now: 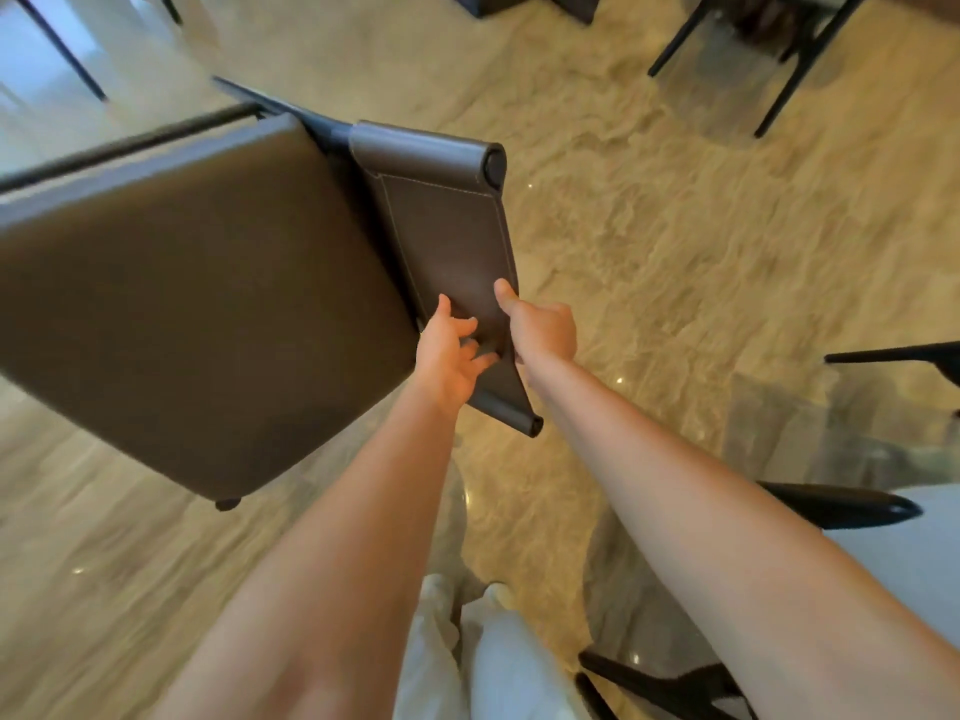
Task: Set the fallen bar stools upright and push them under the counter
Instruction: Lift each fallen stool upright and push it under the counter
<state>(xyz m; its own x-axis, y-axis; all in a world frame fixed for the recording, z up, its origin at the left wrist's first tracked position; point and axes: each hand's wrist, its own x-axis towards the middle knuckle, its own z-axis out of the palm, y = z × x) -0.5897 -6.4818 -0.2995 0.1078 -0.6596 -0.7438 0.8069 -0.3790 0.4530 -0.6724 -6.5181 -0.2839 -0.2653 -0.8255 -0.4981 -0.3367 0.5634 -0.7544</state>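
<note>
- Polished beige marble floor (675, 226) is spread across the room; it is judged slick under a stool's feet.
- At left the stool (291, 241) is seen tilted off upright: its seat (171, 324) is turned to the camera and its dark legs (130, 142) run away to the upper left.
- With a padded seat on a metal frame, it is judged stiff and fairly heavy. Little purchase is offered by the seat's smooth cover.
- The backrest (447, 226) is made of a leather panel stretched between two round rails. The panel is judged soft and yielding, so the rails are judged the firmer hold.
- The left hand (447, 356) is laid on the panel's face with fingers spread and bent. Whether the edge is clasped cannot be told.
- The right hand (543, 330) is clamped on the panel's right edge, thumb on the front and fingers curled behind.
- Other chair legs (779, 70) are seen at upper right, well apart from the stool.
</note>
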